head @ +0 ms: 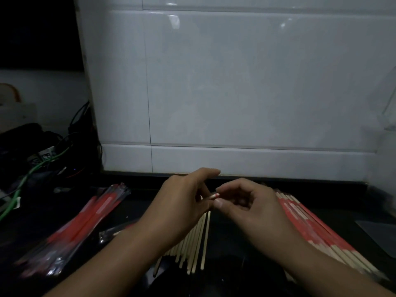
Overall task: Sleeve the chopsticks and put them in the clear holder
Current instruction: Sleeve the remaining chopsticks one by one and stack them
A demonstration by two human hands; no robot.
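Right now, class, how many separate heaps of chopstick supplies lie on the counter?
3: plastic-wrapped red sleeves at left, bare chopsticks in the middle under the hands, red-sleeved chopsticks at right. The arms may hide more.

White tiled wall [235,82] behind dark counter [246,243]; tangled cables [32,168] far left.
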